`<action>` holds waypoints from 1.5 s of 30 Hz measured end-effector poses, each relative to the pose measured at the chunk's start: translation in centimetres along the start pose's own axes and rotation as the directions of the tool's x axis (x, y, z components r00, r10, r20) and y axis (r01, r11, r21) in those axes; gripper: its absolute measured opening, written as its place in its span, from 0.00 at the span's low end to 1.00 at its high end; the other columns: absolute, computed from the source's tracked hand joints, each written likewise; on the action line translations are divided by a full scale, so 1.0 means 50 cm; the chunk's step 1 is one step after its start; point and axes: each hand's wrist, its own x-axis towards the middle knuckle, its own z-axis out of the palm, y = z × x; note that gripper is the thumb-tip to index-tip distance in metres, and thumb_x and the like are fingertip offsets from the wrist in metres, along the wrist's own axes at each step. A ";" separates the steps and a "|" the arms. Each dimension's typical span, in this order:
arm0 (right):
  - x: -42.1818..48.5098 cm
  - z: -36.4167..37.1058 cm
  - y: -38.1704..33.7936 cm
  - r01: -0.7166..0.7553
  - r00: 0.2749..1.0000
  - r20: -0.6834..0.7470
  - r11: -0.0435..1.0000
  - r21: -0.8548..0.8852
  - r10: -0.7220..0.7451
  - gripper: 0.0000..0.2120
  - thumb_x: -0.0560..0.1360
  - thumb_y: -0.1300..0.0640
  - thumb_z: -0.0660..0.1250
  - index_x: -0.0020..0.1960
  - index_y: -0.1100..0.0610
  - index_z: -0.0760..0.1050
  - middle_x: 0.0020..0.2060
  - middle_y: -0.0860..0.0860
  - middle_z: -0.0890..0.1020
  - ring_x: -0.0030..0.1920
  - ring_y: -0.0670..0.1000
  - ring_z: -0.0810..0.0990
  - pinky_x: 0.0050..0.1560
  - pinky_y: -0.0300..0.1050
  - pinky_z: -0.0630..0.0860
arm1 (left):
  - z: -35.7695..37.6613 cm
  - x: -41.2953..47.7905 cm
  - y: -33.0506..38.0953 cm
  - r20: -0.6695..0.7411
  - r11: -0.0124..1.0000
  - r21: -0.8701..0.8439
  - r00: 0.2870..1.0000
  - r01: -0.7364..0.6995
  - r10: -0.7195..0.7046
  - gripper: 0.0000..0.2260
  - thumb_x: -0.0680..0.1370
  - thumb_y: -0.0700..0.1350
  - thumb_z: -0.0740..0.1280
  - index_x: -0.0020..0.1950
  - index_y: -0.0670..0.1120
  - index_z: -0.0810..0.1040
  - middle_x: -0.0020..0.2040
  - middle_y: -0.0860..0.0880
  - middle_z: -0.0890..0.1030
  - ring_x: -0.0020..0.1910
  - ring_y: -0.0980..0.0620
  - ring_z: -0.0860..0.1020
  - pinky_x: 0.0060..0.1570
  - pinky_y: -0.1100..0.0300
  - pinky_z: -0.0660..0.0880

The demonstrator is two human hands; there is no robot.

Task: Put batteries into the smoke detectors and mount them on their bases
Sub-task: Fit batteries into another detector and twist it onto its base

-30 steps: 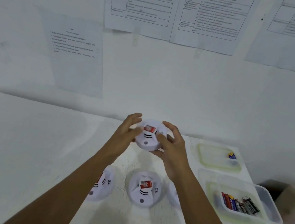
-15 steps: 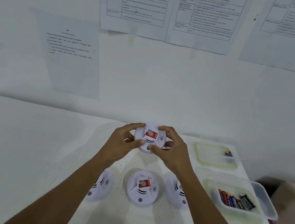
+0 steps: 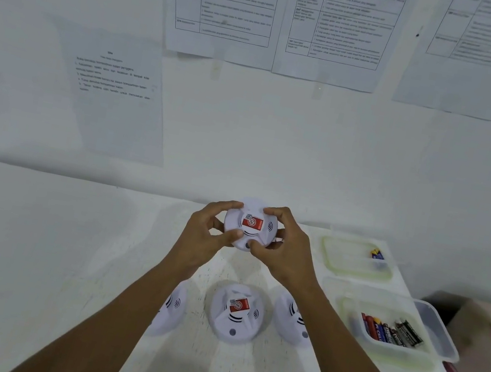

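A round white smoke detector [image 3: 251,226] with a red sticker faces up above the far middle of the table. My left hand [image 3: 205,238] grips its left rim and my right hand [image 3: 286,252] grips its right rim, thumbs on the near edge. Its underside is hidden. Three more white detectors lie in a row nearer me: one in the middle [image 3: 236,313] with a red sticker, one on the left [image 3: 170,308] and one on the right [image 3: 292,320], both partly covered by my forearms.
On the right, a clear tub [image 3: 439,328] holds several loose batteries [image 3: 390,331]. Behind it a shallow greenish tray [image 3: 352,262] holds a couple of batteries [image 3: 377,254]. The white table [image 3: 30,246] ends at the wall with taped paper sheets. A spotted cloth lies beyond the right edge.
The detector in my hands has tilted from leaning toward me to face-up and turned a little. Both hands have closed tighter round its rim.
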 end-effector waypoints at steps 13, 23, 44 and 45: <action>0.010 0.011 0.020 0.014 1.000 -0.004 1.000 -0.005 -0.014 0.23 0.68 0.56 0.77 0.58 0.48 0.71 0.52 0.44 0.79 0.49 0.45 0.81 0.42 0.31 0.79 | -0.003 0.008 -0.010 -0.005 0.997 0.069 1.000 -0.023 0.023 0.20 0.73 0.49 0.74 0.64 0.56 0.77 0.61 0.54 0.79 0.49 0.54 0.80 0.47 0.63 0.80; 0.011 0.013 0.032 0.020 1.000 -0.003 1.000 0.017 -0.020 0.23 0.68 0.56 0.77 0.60 0.49 0.72 0.51 0.42 0.79 0.50 0.43 0.80 0.43 0.30 0.78 | 0.002 0.018 -0.027 -0.012 0.995 0.093 1.000 -0.019 0.020 0.21 0.73 0.47 0.74 0.65 0.54 0.77 0.62 0.53 0.79 0.51 0.51 0.80 0.49 0.62 0.80; 0.026 -0.008 0.062 -0.100 0.993 0.077 0.984 0.151 0.089 0.16 0.74 0.57 0.73 0.60 0.49 0.78 0.52 0.43 0.83 0.46 0.45 0.84 0.46 0.39 0.81 | -0.007 0.034 -0.050 0.037 0.998 0.036 0.998 0.042 -0.043 0.17 0.75 0.45 0.73 0.63 0.57 0.78 0.62 0.56 0.78 0.56 0.52 0.79 0.53 0.54 0.81; 0.026 -0.007 0.063 -0.102 0.993 0.077 0.984 0.145 0.092 0.16 0.74 0.58 0.73 0.60 0.50 0.77 0.51 0.43 0.83 0.45 0.44 0.84 0.44 0.36 0.79 | -0.006 0.035 -0.052 0.037 0.998 0.045 0.998 0.043 -0.044 0.17 0.75 0.45 0.73 0.63 0.57 0.78 0.62 0.57 0.78 0.56 0.52 0.79 0.52 0.55 0.81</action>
